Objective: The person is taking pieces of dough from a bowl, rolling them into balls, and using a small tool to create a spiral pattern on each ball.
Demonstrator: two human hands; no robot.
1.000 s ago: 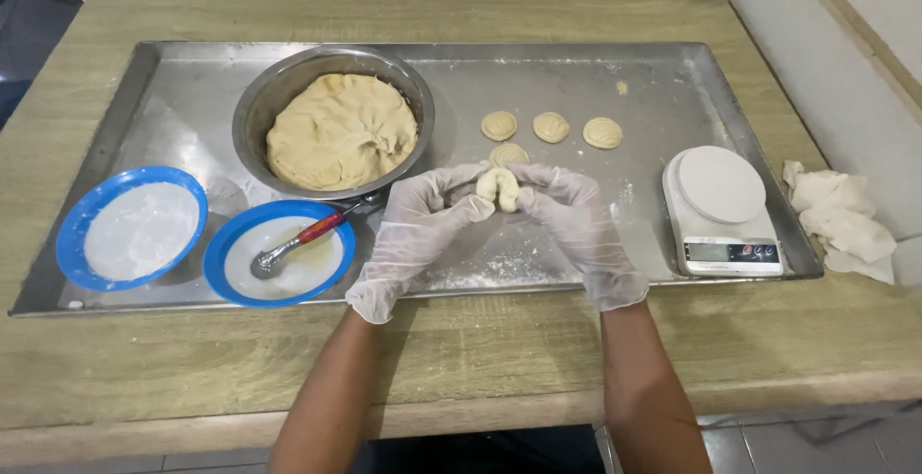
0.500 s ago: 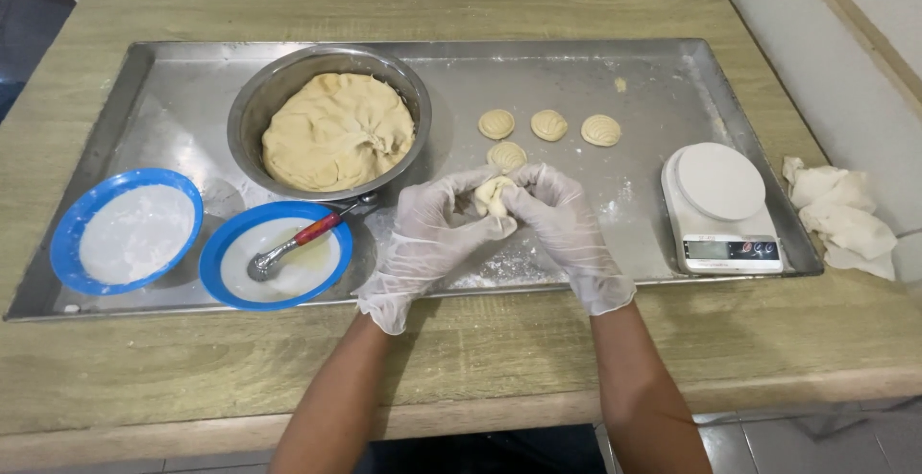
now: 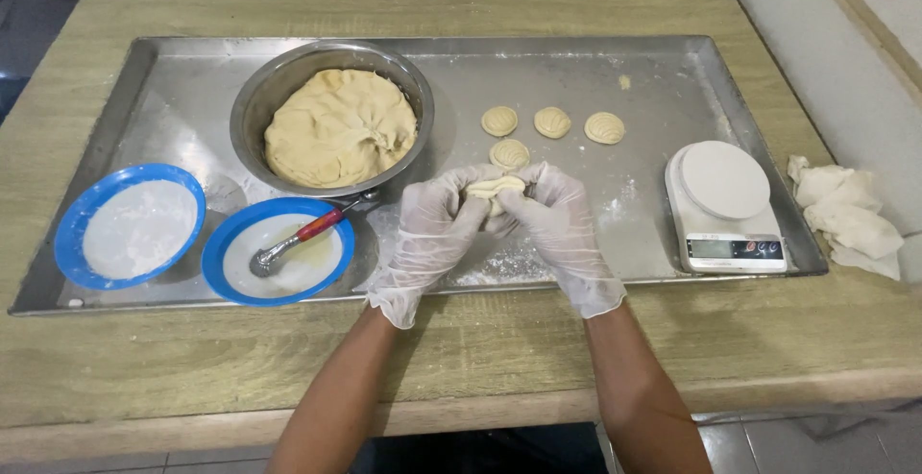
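Mid-frame: I see a small pale dough piece, ridged on top, pinched between both gloved hands; left hand and right hand are closed together on it. They sit over the floured steel tray. Bare tray lies upper right. Four shaped pieces lie just above; dough bowl upper left; scale right.

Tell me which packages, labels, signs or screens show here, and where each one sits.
Kitchen scale: at the right end of the metal tray, white, with a round weighing plate.
Scale display: small grey rectangular screen on the scale's front edge, with little coloured buttons beside it.
No packages, labels or signs are in view.
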